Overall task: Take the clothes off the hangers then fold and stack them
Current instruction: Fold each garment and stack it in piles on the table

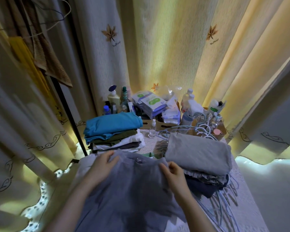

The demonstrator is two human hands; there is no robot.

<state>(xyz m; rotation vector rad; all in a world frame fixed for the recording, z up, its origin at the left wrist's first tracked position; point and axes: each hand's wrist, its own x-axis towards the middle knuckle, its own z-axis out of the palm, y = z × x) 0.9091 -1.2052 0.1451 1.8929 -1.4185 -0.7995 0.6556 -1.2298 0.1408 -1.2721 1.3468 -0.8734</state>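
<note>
Fingers (107, 155) of the left hand (102, 164) are curling over the far edge of a grey-lavender garment (132, 190), thumb pressing on top, grasping its corner at 10 o'clock. Fingers (171, 164) of the right hand (174, 171) are bending inward and pinching the same edge at 2 o'clock.

The garment is lying spread on the counter (151, 139) at 6 o'clock in the view, running back toward the person. Its fabric is looking soft and matt, with darker creases crossing the middle. A small button (139, 160) is sitting on the far edge at 12 o'clock, between the two hands.

A teal-topped stack (112, 126) of folded clothes is standing at 11 o'clock, just beyond the left fingers. A grey-topped stack (197, 151) is sitting at 2 o'clock, just beside the right hand. Only a narrow strip of lace-covered counter is showing between the stacks at 12 o'clock.

Blue and white hangers (199, 128) are lying behind the grey-topped stack at 1 o'clock, and more are trailing along the counter's right edge at 4 o'clock. Bottles (113, 97) and a basket (159, 125) are crowding the back, and curtains (157, 47) are hanging close behind and on both sides.
</note>
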